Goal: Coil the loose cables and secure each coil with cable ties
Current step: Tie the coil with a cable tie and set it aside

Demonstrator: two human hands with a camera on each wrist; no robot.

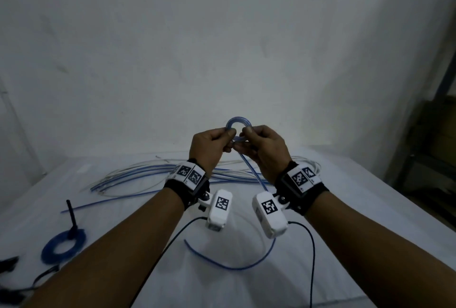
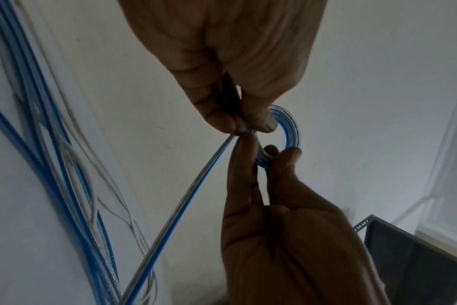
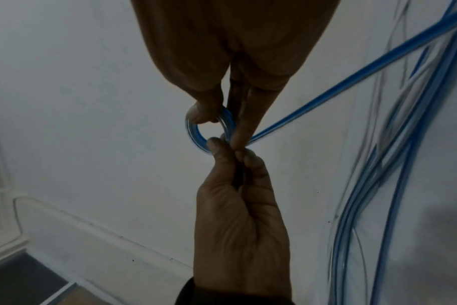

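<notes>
I hold a small coil [image 1: 238, 124] of clear cable with a blue stripe up in front of me, above the table. My left hand [image 1: 229, 138] pinches the coil's left side between thumb and fingers, and my right hand [image 1: 247, 139] pinches its right side. The cable's free tail [image 1: 254, 172] runs from the coil down to the table. In the left wrist view the coil [image 2: 291, 128] sits between my left hand [image 2: 245, 125] and my right hand [image 2: 271, 156]. In the right wrist view the coil [image 3: 196, 138] is held by my right hand [image 3: 222, 121] and my left hand [image 3: 222, 148].
A spread of loose blue and clear cables [image 1: 148, 174] lies across the back of the white table [image 1: 123, 233]. At front left lies a blue coil [image 1: 63, 246] with a black tie [image 1: 71, 219] sticking up. A loose blue cable [image 1: 229, 267] curves near me. A dark shelf [image 1: 431, 147] stands right.
</notes>
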